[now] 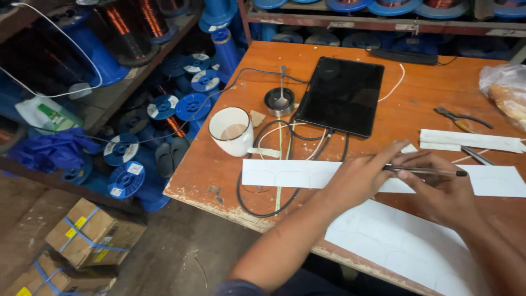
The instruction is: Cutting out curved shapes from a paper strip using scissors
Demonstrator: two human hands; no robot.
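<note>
On a worn orange tabletop [438,82], the left hand [356,178] lies flat, fingers spread, pressing a long white paper strip [290,174]. The right hand [438,189] pinches a dark pen [424,171] in a closed grip above that strip. A white mug [231,130] and black tablet [341,96] sit nearby.

Mug [231,131] left of tablet [341,95], paper strip [296,174] before both, perhaps overlapping cable [257,205]
</note>
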